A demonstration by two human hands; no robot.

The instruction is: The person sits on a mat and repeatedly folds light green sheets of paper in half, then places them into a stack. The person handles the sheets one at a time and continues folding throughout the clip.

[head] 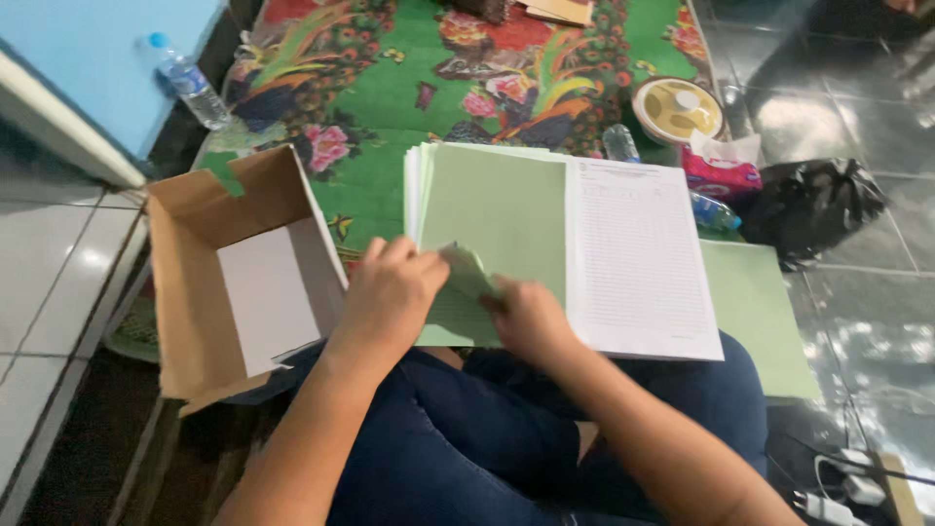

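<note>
Left hand (390, 292) and right hand (526, 317) both pinched a folded pale-green paper sheet (466, 273) over the stack of green sheets (492, 209) on the lap. Beside them, the open brown cardboard box (185, 282) held one white sheet (265, 297).

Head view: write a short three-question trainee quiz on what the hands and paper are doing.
1. True or false: both hands touch the pale green sheet.
2. Which side of the paper stack is the open cardboard box on? A. the person's left B. the person's right
3. What colour is the printed page beside the green sheets?

Key: 1. True; left hand and right hand pinch its lifted corner. 2. A. 3. White.
</note>
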